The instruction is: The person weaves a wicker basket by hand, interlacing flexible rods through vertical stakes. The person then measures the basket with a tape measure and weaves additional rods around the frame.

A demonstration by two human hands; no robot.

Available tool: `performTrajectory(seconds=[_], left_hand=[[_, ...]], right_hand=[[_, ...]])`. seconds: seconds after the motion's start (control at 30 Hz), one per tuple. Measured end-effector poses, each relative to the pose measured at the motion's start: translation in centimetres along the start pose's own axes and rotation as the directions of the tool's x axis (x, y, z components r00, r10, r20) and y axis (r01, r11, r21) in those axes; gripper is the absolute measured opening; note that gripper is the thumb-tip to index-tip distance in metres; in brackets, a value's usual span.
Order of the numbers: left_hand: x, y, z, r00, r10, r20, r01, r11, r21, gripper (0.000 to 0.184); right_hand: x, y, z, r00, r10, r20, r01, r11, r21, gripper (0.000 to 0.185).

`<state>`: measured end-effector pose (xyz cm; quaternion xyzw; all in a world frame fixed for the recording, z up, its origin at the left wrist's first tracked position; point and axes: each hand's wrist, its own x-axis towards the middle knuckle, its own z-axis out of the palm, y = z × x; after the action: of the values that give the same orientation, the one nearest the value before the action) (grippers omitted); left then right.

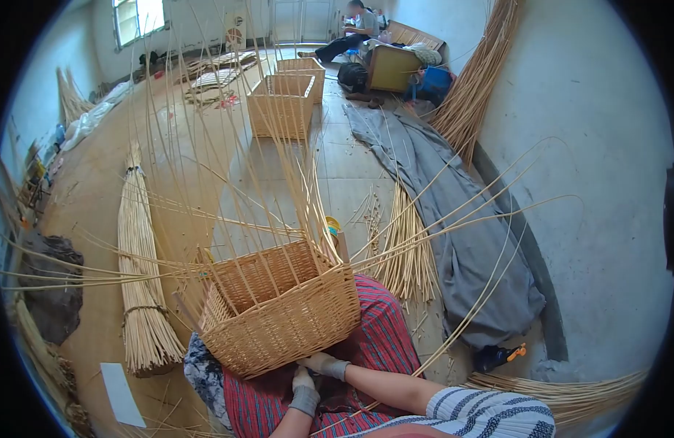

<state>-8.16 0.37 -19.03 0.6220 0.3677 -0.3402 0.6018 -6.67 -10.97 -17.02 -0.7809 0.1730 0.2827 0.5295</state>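
An unfinished wicker basket (289,325) rests tilted on my lap over a red striped cloth (384,310). Long loose canes stick up from its far side and fan out to left and right. My right hand (324,365), in a pale glove, is closed at the basket's lower near edge, its fingertips partly hidden beneath it. Just left of it, my gloved left hand (303,381) is closed below the same edge. Whatever may be between the left fingers is too small to see.
A tied bundle of canes (140,263) lies to the left, and loose canes (403,255) to the right beside a grey tarp (468,255). Ahead stand two woven baskets (281,117). A seated person (361,29) is at the back. Tall canes (479,80) lean on the wall.
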Motion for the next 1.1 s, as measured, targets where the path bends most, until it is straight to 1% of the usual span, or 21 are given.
performTrajectory(seconds=[0.07, 0.1, 0.17, 0.2, 0.27, 0.3, 0.37, 0.4, 0.47, 0.5, 0.53, 0.57, 0.6, 0.67, 0.8, 0.87, 0.9, 0.97, 1.0, 1.07, 1.1], left_hand=[[2.6, -2.0, -0.2, 0.998, 0.052, 0.025, -0.05, 0.995, -0.084, 0.05], [3.0, -2.2, -0.3, 0.998, 0.053, 0.024, -0.051, 0.995, -0.087, 0.05], [3.8, -2.5, -0.7, 0.994, 0.097, 0.051, -0.1, 0.992, 0.07, 0.048], [5.2, -3.5, -0.7, 0.994, 0.097, 0.05, -0.1, 0.993, 0.067, 0.048], [8.3, -5.8, -0.6, 0.967, 0.235, -0.099, -0.219, 0.964, 0.154, 0.041], [8.1, -5.7, -0.6, 0.967, 0.236, -0.099, -0.219, 0.963, 0.154, 0.041], [6.6, -4.9, -0.6, 0.959, 0.282, -0.022, -0.283, 0.959, -0.004, 0.044], [4.7, -3.7, -0.3, 0.959, 0.283, -0.025, -0.283, 0.959, -0.002, 0.044], [-0.1, -0.7, 0.7, 0.999, 0.041, 0.023, -0.032, 0.95, -0.309, 0.042], [0.6, -1.1, 0.4, 0.999, 0.043, 0.019, -0.035, 0.951, -0.307, 0.042], [1.7, -1.8, 0.1, 0.99, 0.021, 0.139, 0.034, 0.924, -0.381, 0.043], [2.9, -2.4, -0.2, 0.966, 0.007, 0.259, 0.112, 0.889, -0.444, 0.043], [3.5, -2.5, -0.4, 0.966, 0.005, 0.258, 0.114, 0.889, -0.444, 0.043], [4.5, -3.1, -0.6, 0.963, 0.025, 0.267, 0.072, 0.935, -0.346, 0.045], [4.1, -3.2, -0.5, 0.961, 0.019, 0.276, 0.102, 0.903, -0.417, 0.046], [5.7, -3.9, -0.9, 0.963, 0.016, 0.268, 0.072, 0.946, -0.317, 0.047], [5.5, -3.7, -0.9, 0.964, 0.018, 0.267, 0.07, 0.946, -0.317, 0.047], [5.1, -3.6, -0.6, 0.943, 0.02, 0.332, 0.152, 0.862, -0.483, 0.047], [4.5, -3.1, -0.6, 0.943, 0.02, 0.331, 0.152, 0.861, -0.485, 0.047], [2.9, -1.8, -0.8, 0.951, -0.049, 0.306, 0.157, 0.928, -0.338, 0.047], [2.4, -1.5, -0.7, 0.951, -0.049, 0.306, 0.156, 0.928, -0.338, 0.047]], right_hand=[[1.5, 1.6, 0.9, 1.0, 0.018, -0.008, -0.018, 1.0, -0.009, 0.057], [1.4, 1.4, 0.8, 1.0, 0.017, -0.006, -0.017, 1.0, -0.012, 0.057], [1.3, 0.9, 0.5, 0.993, 0.111, 0.046, -0.108, 0.992, -0.066, 0.058], [0.9, 0.6, 0.3, 0.993, 0.111, 0.048, -0.107, 0.992, -0.069, 0.058], [0.2, 0.2, 0.0, 0.999, 0.027, 0.026, -0.025, 0.997, -0.073, 0.057], [0.6, 0.5, 0.1, 0.999, 0.026, 0.026, -0.024, 0.997, -0.072, 0.057], [1.6, 1.6, 0.7, 0.998, 0.041, 0.048, -0.04, 0.999, -0.017, 0.057], [1.0, 1.2, 0.5, 0.998, 0.039, 0.05, -0.039, 0.999, -0.016, 0.057], [-0.9, -1.0, -0.7, 1.0, 0.002, -0.017, -0.003, 0.998, -0.064, 0.061], [-1.8, -2.3, -1.3, 0.999, -0.011, -0.039, 0.008, 0.997, -0.079, 0.063], [-2.1, -3.2, -1.8, 0.996, 0.074, 0.048, -0.066, 0.986, -0.15, 0.06], [-2.5, -3.8, -2.1, 0.989, 0.121, 0.089, -0.103, 0.977, -0.187, 0.06], [-2.6, -4.2, -2.3, 0.977, 0.167, 0.13, -0.135, 0.964, -0.227, 0.061], [-2.9, -4.3, -2.6, 0.978, 0.163, 0.134, -0.13, 0.966, -0.225, 0.061], [-2.7, -3.8, -2.2, 0.981, 0.152, 0.124, -0.127, 0.974, -0.187, 0.061], [-2.2, -3.2, -1.9, 0.984, 0.145, 0.101, -0.127, 0.978, -0.165, 0.061], [-1.7, -2.9, -1.6, 0.985, 0.143, 0.102, -0.125, 0.978, -0.164, 0.061], [-0.9, -2.1, -1.3, 0.976, 0.182, 0.12, -0.161, 0.973, -0.166, 0.06], [-0.7, -1.9, -1.3, 0.976, 0.182, 0.121, -0.161, 0.973, -0.168, 0.06], [-0.5, -1.7, -1.3, 0.983, 0.158, 0.099, -0.134, 0.968, -0.214, 0.058], [-0.1, -1.2, -1.1, 0.983, 0.157, 0.099, -0.133, 0.968, -0.213, 0.058]])
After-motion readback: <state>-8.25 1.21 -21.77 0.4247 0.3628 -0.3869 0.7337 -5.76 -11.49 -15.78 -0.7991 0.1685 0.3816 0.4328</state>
